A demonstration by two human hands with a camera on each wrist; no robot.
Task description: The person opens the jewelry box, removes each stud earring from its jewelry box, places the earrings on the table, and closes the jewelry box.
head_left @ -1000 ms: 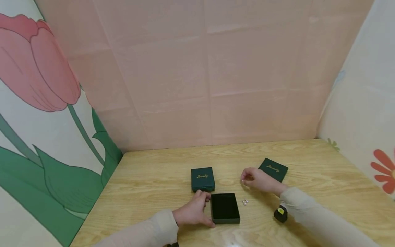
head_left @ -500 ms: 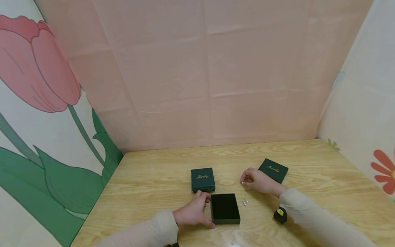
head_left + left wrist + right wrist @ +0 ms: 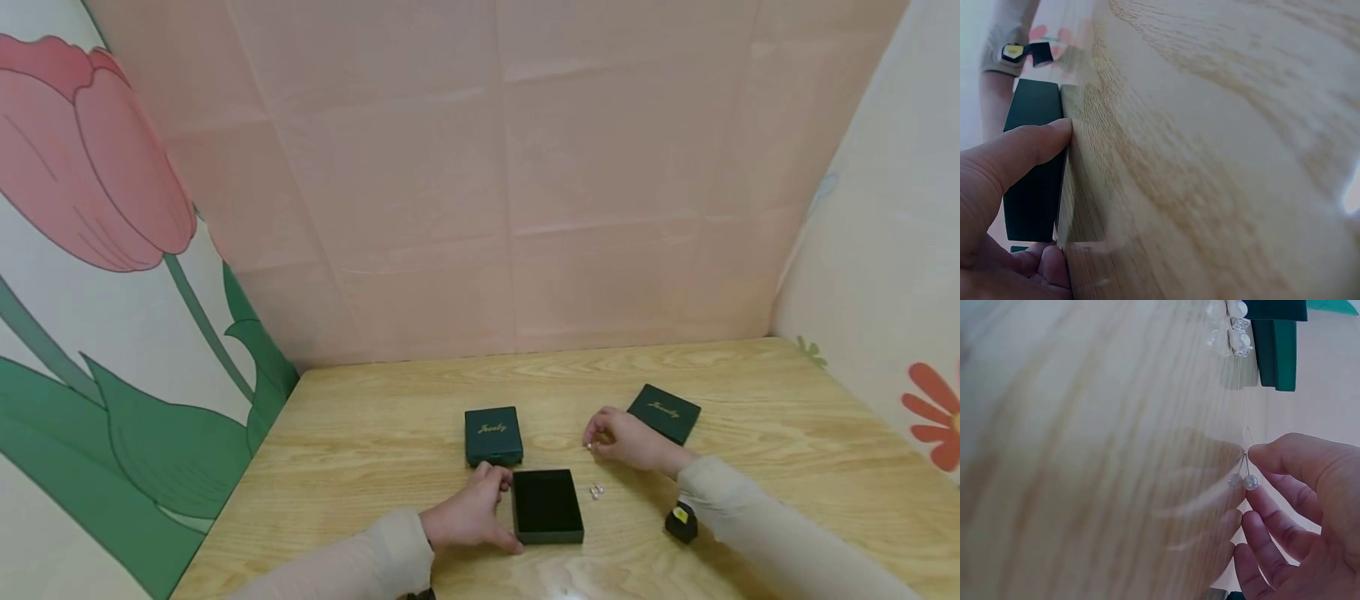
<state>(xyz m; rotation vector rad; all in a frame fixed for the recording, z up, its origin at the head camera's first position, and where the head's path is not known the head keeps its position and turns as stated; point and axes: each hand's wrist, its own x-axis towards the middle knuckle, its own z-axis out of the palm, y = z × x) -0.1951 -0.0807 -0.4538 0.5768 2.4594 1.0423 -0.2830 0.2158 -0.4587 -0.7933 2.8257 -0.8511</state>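
Observation:
An uncovered jewelry box (image 3: 547, 505) with a black inside lies on the table. My left hand (image 3: 471, 510) holds its left side, thumb at the near corner and fingers at the far one. In the left wrist view the thumb (image 3: 1041, 142) lies along the box's green wall (image 3: 1034, 200). To the right of the box, my right hand (image 3: 622, 437) is low over the table. Its thumb (image 3: 1285, 453) and fingers pinch the thin wire of a pearl earring (image 3: 1250, 482). More pearl and crystal earrings (image 3: 596, 492) lie between box and hand.
A closed green box (image 3: 492, 433) marked "Jewelry" stands behind the uncovered one. A matching green lid (image 3: 667, 412) lies beyond my right wrist. The wooden table (image 3: 375, 417) ends at a pink backdrop (image 3: 420, 208), with printed flower sheets on both sides.

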